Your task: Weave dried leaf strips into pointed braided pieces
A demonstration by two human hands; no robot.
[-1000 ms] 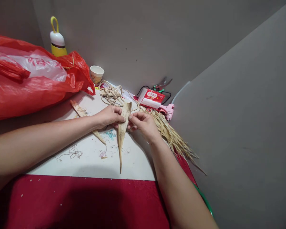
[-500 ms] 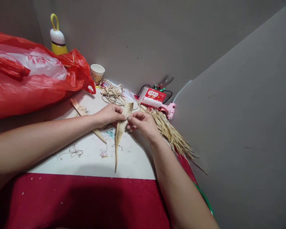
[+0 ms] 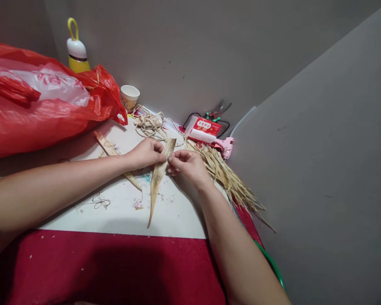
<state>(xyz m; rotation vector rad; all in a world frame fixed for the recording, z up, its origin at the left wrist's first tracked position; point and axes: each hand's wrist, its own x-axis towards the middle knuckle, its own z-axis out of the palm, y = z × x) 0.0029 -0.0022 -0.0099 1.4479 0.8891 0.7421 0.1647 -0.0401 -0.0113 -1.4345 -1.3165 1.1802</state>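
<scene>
A dried leaf point(image 3: 159, 176), tan and tapering to a thin tip at its near end, is held above the white board point(image 3: 180, 220). My left hand point(image 3: 148, 151) pinches its left edge between thumb and fingers. On the opposite edge, my right hand point(image 3: 189, 165) is closed with thumb and forefinger against the leaf; its other fingers are curled. Another dried leaf piece point(image 3: 133, 181), reddish at its far end, lies on the board, partly covered by my left forearm. Beyond my hands is a tangled pile of pale cord point(image 3: 148, 123).
A red plastic bag point(image 3: 51, 120) fills the left side, with a yellow bottle point(image 3: 78, 53) behind it. A paper cup point(image 3: 130, 97), a red-and-white box point(image 3: 203, 128), a pink tool point(image 3: 229, 148) and a bundle of dried strips point(image 3: 227, 173) line the back and right. Grey walls enclose the table.
The leaf's lower tip has swung slightly left, and its upper end has dipped a little. Both hands keep their grip and have shifted slightly left.
</scene>
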